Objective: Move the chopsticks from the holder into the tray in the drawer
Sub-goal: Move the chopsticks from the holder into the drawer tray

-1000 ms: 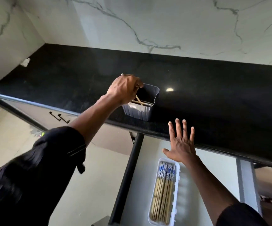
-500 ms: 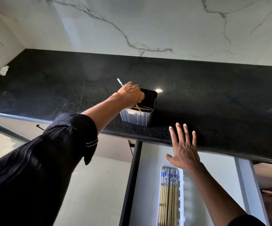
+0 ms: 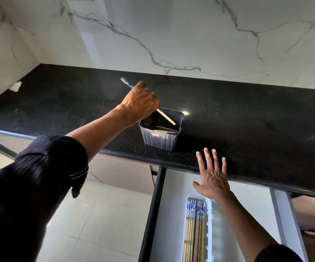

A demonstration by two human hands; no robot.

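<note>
1. Black worktop [image 3: 247, 120] across mid-frame, open drawer [image 3: 171, 208] beneath at lower centre.
2. White tray [image 3: 210, 224] at bottom centre, already lined with chopsticks [image 3: 194, 233]; most of the job seemingly done.
3. Grey holder [image 3: 160, 140] at centre, near the worktop's edge, with a few leftover sticks [image 3: 164, 131] lying inside.
4. Left hand [image 3: 139, 103] above the holder, gripping a tilted chopstick [image 3: 166, 117], not yet carried down.
5. Right hand [image 3: 212, 178] at lower centre, fingers spread, holding nothing.

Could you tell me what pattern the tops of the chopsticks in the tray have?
The chopsticks have blue-and-white printed tops; head view shows it.
</note>
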